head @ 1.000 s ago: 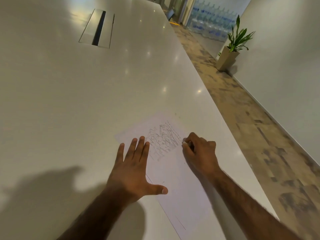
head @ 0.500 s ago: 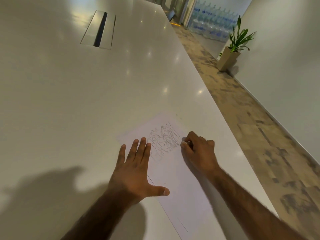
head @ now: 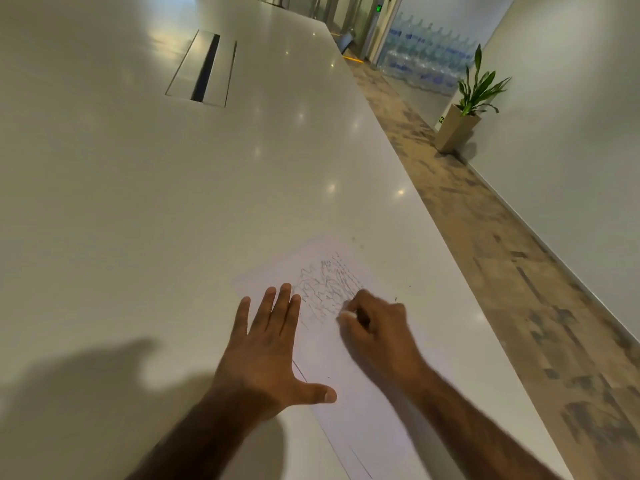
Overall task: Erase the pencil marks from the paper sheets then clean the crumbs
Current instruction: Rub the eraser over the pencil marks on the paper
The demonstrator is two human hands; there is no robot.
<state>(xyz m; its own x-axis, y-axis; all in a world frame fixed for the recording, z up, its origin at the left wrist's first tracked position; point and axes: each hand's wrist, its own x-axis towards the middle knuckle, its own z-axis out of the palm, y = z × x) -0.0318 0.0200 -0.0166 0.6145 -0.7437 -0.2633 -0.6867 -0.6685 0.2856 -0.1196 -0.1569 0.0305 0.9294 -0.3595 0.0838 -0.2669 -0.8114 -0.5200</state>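
A white paper sheet (head: pixel 356 393) lies on the white table (head: pixel 173 220) near its right edge. Grey pencil scribbles (head: pixel 325 289) cover the sheet's far part. My left hand (head: pixel 266 344) lies flat with spread fingers on the sheet's left side and holds it down. My right hand (head: pixel 377 327) is curled and pinches a small white eraser (head: pixel 346 315), whose tip sits against the paper at the near right of the scribbles. A few dark crumbs (head: pixel 396 299) lie on the table to the right of the sheet.
A recessed cable hatch (head: pixel 204 69) sits in the table farther back. The table's right edge drops to a patterned floor (head: pixel 519 271). A potted plant (head: pixel 464 116) and several stacked water bottles (head: pixel 426 57) stand by the far wall.
My right hand with the eraser has slid a little left and nearer over the scribbles. My left hand stays flat on the sheet. The view has tilted slightly.
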